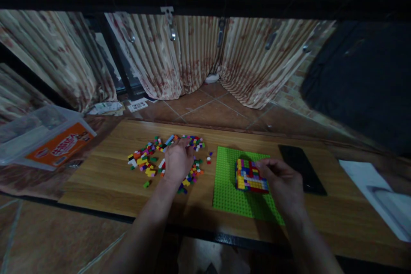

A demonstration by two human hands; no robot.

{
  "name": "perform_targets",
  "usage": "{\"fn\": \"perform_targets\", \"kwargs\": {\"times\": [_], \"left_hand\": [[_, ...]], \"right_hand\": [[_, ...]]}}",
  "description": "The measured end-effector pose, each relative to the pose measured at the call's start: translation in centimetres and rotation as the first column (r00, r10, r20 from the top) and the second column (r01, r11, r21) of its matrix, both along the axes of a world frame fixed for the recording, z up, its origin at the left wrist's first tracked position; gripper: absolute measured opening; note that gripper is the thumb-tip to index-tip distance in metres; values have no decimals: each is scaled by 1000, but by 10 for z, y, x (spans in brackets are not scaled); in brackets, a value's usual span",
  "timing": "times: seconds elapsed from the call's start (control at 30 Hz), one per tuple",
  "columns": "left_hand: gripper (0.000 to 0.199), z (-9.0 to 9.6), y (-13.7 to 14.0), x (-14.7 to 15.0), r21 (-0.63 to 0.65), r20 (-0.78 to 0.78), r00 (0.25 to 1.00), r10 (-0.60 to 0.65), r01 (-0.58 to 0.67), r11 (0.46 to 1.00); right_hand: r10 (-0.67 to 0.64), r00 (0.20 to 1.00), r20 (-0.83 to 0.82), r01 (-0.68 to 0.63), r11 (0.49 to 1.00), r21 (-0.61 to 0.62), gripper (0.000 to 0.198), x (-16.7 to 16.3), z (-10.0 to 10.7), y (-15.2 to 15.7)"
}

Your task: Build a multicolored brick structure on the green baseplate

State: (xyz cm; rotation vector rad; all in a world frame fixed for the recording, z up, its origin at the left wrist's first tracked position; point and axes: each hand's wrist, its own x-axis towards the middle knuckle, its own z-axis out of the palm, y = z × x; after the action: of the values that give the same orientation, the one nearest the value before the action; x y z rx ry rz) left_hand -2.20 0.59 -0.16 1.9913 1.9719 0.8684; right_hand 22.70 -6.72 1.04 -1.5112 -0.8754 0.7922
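Note:
My left hand (178,160) is over a spread of loose toy bricks (143,156) in many colours on the left part of the table. Its fingers are bent down together among the bricks, and whatever the tips hold is hidden. A multicoloured block built of toy bricks (250,175) sits on a green studded baseplate (224,192). My right hand (284,180) grips this block at its right side, with thumb and fingers closed at the upper right corner. That corner is partly covered by the fingers.
A black flat slab (300,167) lies right of the baseplate, and a white sheet-like object (369,184) is farther right. At the left stands a clear plastic box (38,137) with an orange label. Beyond the wooden table (105,171) hang striped curtains (189,55).

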Motion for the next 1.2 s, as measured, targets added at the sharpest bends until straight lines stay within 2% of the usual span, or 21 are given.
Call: {"fn": "perform_targets", "kwargs": {"times": [0.07,0.13,0.2,0.3,0.4,0.6,1.0,1.2], "left_hand": [[28,2,-3,3,-15,279,953,-119,128,992],[27,5,-7,10,-64,549,810,-208,288,956],[28,9,-12,19,-113,731,646,-220,432,895],[28,13,-22,35,-135,875,456,-164,554,821],[29,12,-30,48,-125,919,369,-141,610,783],[32,8,-34,57,-52,925,316,-211,656,753],[29,7,-35,61,30,887,334,-320,649,760],[27,9,-34,57,26,887,339,-314,642,766]], "right_hand": [[33,999,0,-33,999,20,25,-4,-1,1],[67,998,-3,-67,997,46,23,-9,0,1],[102,995,-3,-102,992,81,21,-15,1,0],[198,980,29,-200,975,100,18,-24,2,-2],[286,955,74,-293,950,111,17,-32,2,-4],[357,933,47,-360,929,90,22,-39,-2,-1],[370,920,-126,-354,926,132,19,-39,0,0],[387,909,-158,-369,920,129,22,-40,-1,1]]}}
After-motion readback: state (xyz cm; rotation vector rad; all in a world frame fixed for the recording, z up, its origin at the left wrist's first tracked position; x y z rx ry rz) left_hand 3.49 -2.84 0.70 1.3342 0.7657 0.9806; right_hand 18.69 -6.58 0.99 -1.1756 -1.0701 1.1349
